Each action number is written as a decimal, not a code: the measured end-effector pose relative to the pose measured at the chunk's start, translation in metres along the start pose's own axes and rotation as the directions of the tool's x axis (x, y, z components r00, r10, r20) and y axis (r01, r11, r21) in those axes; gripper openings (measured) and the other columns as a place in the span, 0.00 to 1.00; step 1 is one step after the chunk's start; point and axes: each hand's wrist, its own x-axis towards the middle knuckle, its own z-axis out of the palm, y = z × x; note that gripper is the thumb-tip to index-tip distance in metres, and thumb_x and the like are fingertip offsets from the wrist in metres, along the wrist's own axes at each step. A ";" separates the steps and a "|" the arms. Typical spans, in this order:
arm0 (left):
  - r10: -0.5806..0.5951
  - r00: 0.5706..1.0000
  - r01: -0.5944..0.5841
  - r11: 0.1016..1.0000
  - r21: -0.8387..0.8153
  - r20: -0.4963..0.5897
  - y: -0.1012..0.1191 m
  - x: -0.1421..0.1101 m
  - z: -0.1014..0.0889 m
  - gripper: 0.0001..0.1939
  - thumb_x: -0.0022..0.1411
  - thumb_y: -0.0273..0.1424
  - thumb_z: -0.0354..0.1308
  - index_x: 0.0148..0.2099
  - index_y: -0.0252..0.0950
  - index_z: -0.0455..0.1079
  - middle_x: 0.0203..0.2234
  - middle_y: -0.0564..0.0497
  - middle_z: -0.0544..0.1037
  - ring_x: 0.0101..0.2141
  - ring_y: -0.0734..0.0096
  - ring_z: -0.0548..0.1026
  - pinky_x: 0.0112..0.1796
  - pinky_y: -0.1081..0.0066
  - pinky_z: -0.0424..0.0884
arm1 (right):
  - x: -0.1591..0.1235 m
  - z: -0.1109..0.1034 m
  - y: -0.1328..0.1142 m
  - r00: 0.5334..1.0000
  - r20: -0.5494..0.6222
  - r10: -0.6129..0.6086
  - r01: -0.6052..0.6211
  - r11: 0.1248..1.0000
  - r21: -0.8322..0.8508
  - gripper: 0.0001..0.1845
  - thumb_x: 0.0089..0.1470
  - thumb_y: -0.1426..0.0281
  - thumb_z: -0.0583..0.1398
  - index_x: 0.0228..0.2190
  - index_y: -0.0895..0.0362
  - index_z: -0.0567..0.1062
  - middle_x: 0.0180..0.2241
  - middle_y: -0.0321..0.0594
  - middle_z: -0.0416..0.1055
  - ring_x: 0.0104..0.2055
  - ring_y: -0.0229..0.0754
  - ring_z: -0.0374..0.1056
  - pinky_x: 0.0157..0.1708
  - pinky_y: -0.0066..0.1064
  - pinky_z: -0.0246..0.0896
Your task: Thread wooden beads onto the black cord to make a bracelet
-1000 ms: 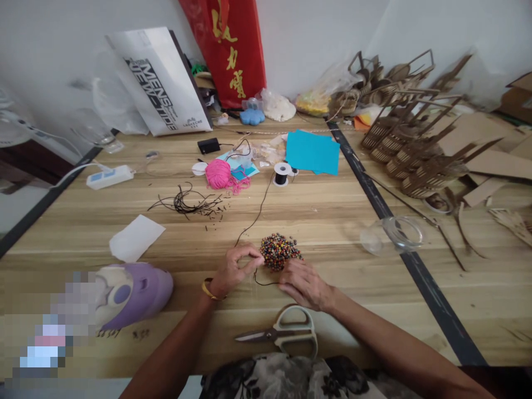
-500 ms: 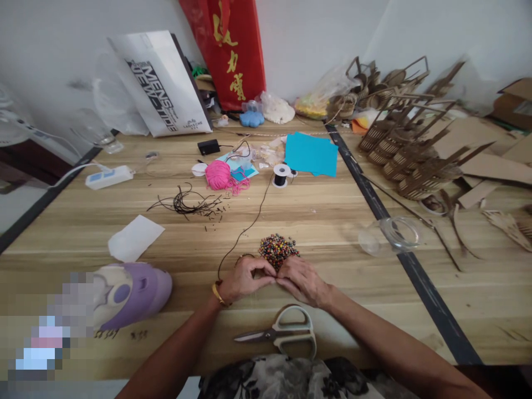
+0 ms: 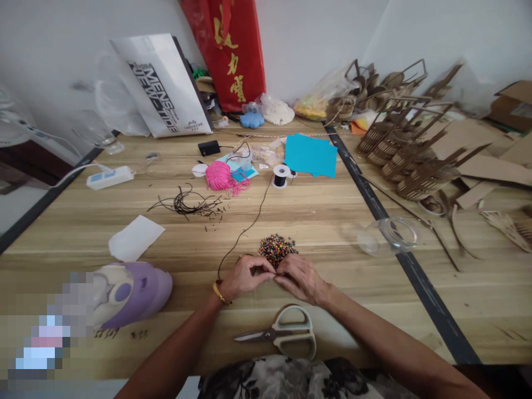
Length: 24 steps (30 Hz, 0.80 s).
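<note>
My left hand (image 3: 248, 273) and my right hand (image 3: 301, 279) meet fingertip to fingertip just in front of a pile of small multicoloured beads (image 3: 276, 248). Both are closed in a pinch. A thin black cord (image 3: 241, 234) runs from a white spool (image 3: 280, 176) down to my left hand, which grips it; the cord's end is hidden by the fingers. What my right fingertips pinch is too small to make out. White-handled scissors (image 3: 286, 332) lie below my hands, blades pointing left.
On the left are a purple and cream device (image 3: 135, 293), white paper (image 3: 136, 238) and cut black cords (image 3: 185, 204). Farther back lie pink yarn (image 3: 218, 175) and blue sheets (image 3: 311, 155). Clear coiled tubing (image 3: 399, 234) and small woven baskets (image 3: 409, 160) stand right.
My hands stay pinched together by the beads, with only a very slight shift of the fingers. The cord, spool and scissors have not moved.
</note>
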 end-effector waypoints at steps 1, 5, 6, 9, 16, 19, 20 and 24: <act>0.002 1.000 -0.002 1.000 -0.001 -0.004 0.000 0.000 0.000 0.07 0.55 0.32 0.60 0.29 0.34 0.76 0.22 0.50 0.78 0.25 0.73 0.71 0.29 0.76 0.66 | 0.000 0.000 0.000 1.000 0.007 0.002 -0.002 1.000 0.000 0.02 0.60 0.71 0.55 0.35 0.57 0.67 0.28 0.41 0.70 0.31 0.40 0.63 0.33 0.32 0.60; 0.014 1.000 -0.014 1.000 0.007 -0.011 0.000 0.000 0.000 0.08 0.55 0.32 0.60 0.29 0.33 0.76 0.22 0.50 0.78 0.24 0.73 0.71 0.28 0.76 0.66 | -0.001 0.000 0.001 1.000 0.022 0.004 -0.005 1.000 0.007 0.02 0.60 0.71 0.54 0.34 0.57 0.66 0.28 0.41 0.69 0.31 0.40 0.62 0.33 0.32 0.60; 0.015 1.000 -0.015 1.000 0.009 -0.007 0.000 0.000 0.000 0.07 0.55 0.31 0.60 0.29 0.33 0.76 0.22 0.50 0.78 0.24 0.73 0.71 0.28 0.75 0.66 | -0.001 0.000 0.001 1.000 0.024 0.004 -0.004 1.000 0.009 0.02 0.60 0.71 0.55 0.34 0.57 0.66 0.28 0.41 0.69 0.31 0.40 0.62 0.33 0.32 0.59; 0.017 1.000 -0.017 1.000 0.008 0.001 -0.001 0.000 0.000 0.07 0.55 0.31 0.60 0.29 0.33 0.76 0.23 0.50 0.78 0.25 0.73 0.72 0.29 0.75 0.66 | -0.001 0.000 0.001 1.000 0.027 0.007 -0.007 1.000 0.010 0.03 0.60 0.71 0.55 0.33 0.57 0.66 0.27 0.40 0.69 0.30 0.40 0.61 0.32 0.32 0.59; 0.042 0.999 -0.041 0.999 0.035 -0.009 -0.002 0.000 0.001 0.05 0.54 0.29 0.60 0.29 0.34 0.76 0.22 0.51 0.78 0.25 0.73 0.72 0.29 0.75 0.66 | 0.002 -0.002 0.000 0.999 0.039 -0.011 0.011 1.000 -0.005 0.06 0.61 0.72 0.53 0.31 0.57 0.66 0.26 0.40 0.69 0.30 0.40 0.62 0.32 0.32 0.59; 0.043 0.999 -0.043 0.999 0.021 -0.012 -0.001 0.000 0.002 0.04 0.54 0.28 0.60 0.30 0.34 0.75 0.23 0.51 0.78 0.25 0.74 0.72 0.29 0.76 0.66 | 0.003 -0.003 -0.001 0.999 0.044 -0.014 0.015 1.000 -0.015 0.07 0.62 0.72 0.52 0.31 0.57 0.67 0.26 0.40 0.68 0.30 0.40 0.62 0.32 0.32 0.58; 0.041 0.999 -0.041 0.999 0.016 -0.016 -0.001 0.001 0.002 0.04 0.54 0.28 0.61 0.30 0.33 0.75 0.23 0.51 0.78 0.25 0.74 0.72 0.30 0.76 0.66 | 0.004 -0.003 -0.001 0.999 0.043 -0.015 0.016 1.000 -0.016 0.08 0.62 0.72 0.52 0.31 0.57 0.67 0.26 0.40 0.68 0.30 0.39 0.61 0.31 0.32 0.58; 0.034 0.999 -0.033 0.999 0.023 -0.024 0.000 0.001 0.002 0.03 0.53 0.28 0.61 0.30 0.33 0.75 0.22 0.51 0.77 0.24 0.75 0.71 0.29 0.77 0.65 | 0.005 -0.004 -0.003 0.999 0.040 -0.015 0.016 1.000 -0.017 0.07 0.62 0.73 0.51 0.31 0.58 0.66 0.26 0.41 0.68 0.29 0.40 0.61 0.31 0.33 0.58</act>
